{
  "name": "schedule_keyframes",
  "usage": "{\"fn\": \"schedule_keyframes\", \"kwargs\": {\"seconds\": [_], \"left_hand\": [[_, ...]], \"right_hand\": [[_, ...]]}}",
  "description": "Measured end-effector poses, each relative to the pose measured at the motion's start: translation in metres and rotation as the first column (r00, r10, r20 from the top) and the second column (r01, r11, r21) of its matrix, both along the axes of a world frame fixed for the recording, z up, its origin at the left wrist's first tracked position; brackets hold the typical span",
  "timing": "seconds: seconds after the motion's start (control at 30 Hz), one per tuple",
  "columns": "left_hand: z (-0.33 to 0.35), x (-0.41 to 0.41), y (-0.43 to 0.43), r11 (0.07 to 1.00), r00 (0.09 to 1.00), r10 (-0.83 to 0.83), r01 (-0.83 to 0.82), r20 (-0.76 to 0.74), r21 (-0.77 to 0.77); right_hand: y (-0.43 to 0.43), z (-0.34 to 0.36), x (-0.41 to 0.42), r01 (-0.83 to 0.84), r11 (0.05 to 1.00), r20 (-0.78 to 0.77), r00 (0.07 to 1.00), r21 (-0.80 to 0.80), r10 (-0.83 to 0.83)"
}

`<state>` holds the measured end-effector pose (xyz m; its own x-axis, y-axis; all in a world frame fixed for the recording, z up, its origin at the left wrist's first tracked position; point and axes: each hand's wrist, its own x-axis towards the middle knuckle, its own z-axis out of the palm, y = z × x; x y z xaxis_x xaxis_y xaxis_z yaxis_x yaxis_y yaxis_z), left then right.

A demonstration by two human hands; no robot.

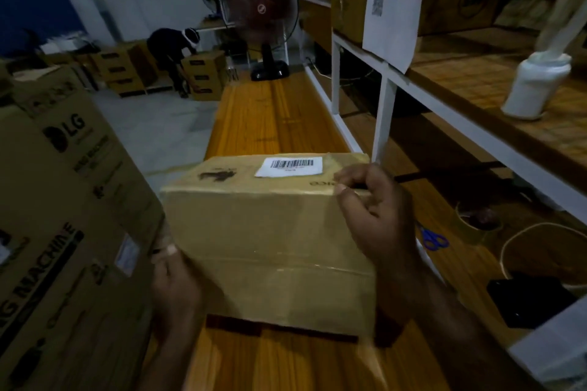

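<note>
The right hand (pixel 371 206) curled round the upper right corner of the cardboard box (pixel 270 232); the left hand (pixel 176 282) gripped its lower left edge. The box sat mid-frame over the counter (pixel 270 124). Such a diagonal corner hold could let it twist and slip.

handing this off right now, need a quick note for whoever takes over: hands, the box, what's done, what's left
Left hand: grips the near left edge of the cardboard box, thumb on top.
Right hand: fingers curled on the far right corner of the box; a thin dark thing by the fingers is too blurred to name.
Box: tilted over the wooden table; I cannot tell whether it rests on it.
Done: flaps closed, clear tape along the seam, barcode label on.
Left: probably set it down or move it on.
Scissors and tape roll lie to the right.
</note>
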<state>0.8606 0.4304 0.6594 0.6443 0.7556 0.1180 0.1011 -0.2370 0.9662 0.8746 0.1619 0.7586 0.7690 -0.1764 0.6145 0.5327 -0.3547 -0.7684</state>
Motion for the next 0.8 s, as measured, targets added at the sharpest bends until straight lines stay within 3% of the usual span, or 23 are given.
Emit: {"fn": "schedule_keyframes", "kwargs": {"seconds": [0.07,0.17,0.27,0.4,0.47,0.6,0.73,0.8], "left_hand": [[-0.006,-0.005,0.006,0.992,0.999,-0.003,-0.004,-0.053,-0.125],[0.014,-0.008,0.025,0.947,0.977,-0.145,0.093,-0.153,-0.308],[0.054,-0.014,0.028,0.900,0.951,-0.292,0.239,-0.098,-0.365],[0.113,-0.007,0.015,0.972,0.971,-0.234,0.235,0.047,-0.004],[0.133,0.000,0.006,0.934,0.944,-0.320,0.300,0.078,0.192],[0.149,0.018,-0.029,0.634,0.762,-0.620,0.627,-0.187,0.453],[0.146,0.042,-0.060,0.399,0.688,-0.622,0.689,-0.374,0.605],[0.140,0.050,-0.063,0.370,0.680,-0.613,0.697,-0.401,0.615]], "right_hand": [[-0.011,-0.013,-0.001,-0.039,0.999,0.056,0.998,-0.031,0.041],[-0.022,-0.034,-0.006,-0.045,0.998,0.093,0.995,-0.040,0.048],[-0.024,-0.040,-0.011,-0.006,0.995,0.098,0.995,-0.102,0.016],[-0.023,-0.018,-0.019,0.008,0.963,-0.003,1.000,-0.268,-0.010],[-0.020,-0.003,-0.020,0.004,0.924,-0.067,0.997,-0.384,-0.032],[-0.008,0.025,0.000,0.062,0.837,-0.163,0.970,-0.544,-0.178],[0.010,0.041,0.027,0.057,0.805,-0.301,0.910,-0.591,-0.286],[0.017,0.042,0.038,0.030,0.792,-0.330,0.899,-0.610,-0.287]]}}
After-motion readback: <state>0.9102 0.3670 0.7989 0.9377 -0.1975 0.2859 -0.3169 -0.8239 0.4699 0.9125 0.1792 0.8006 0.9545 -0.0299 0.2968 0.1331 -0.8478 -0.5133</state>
